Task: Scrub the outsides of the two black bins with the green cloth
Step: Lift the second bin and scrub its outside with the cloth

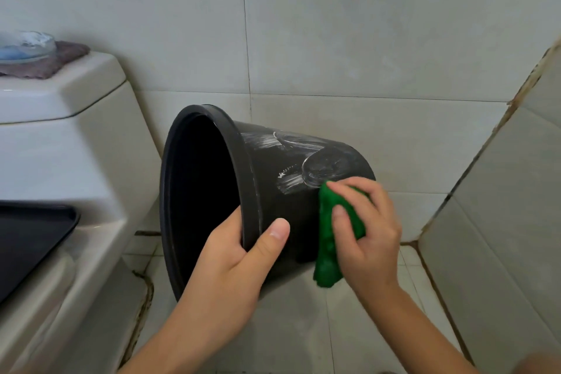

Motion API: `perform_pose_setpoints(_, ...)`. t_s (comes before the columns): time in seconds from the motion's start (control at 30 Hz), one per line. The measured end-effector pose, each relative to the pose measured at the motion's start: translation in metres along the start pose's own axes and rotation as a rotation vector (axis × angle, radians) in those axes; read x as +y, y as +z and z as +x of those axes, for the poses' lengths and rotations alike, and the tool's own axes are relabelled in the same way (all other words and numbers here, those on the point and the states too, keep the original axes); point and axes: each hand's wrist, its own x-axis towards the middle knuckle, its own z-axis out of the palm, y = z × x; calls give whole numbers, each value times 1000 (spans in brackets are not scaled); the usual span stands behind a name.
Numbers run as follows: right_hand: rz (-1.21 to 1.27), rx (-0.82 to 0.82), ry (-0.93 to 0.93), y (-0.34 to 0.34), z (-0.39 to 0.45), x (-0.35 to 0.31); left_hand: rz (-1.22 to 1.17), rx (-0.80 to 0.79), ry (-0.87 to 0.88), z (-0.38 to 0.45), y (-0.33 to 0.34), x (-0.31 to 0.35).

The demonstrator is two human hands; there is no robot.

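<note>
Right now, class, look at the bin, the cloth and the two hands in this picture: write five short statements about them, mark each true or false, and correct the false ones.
1. The left hand grips the bin by its rim. True.
2. The bin stands upright on the floor. False: it is tipped on its side, its mouth towards the toilet.
3. The right hand presses the cloth against the bin's outside. True.
4. The cloth is blue. False: it is green.
5. White smears show on the bin's outside. True.
</note>
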Motion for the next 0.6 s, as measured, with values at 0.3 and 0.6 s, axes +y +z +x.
perform_pose_setpoints(0.3, 117, -50, -191, 10, 3, -45, 69, -53, 29, 1, 0, 1)
perform_pose_setpoints(0.6, 76, -28, 176, -1, 7, 22, 106, -96, -11, -4, -7, -2)
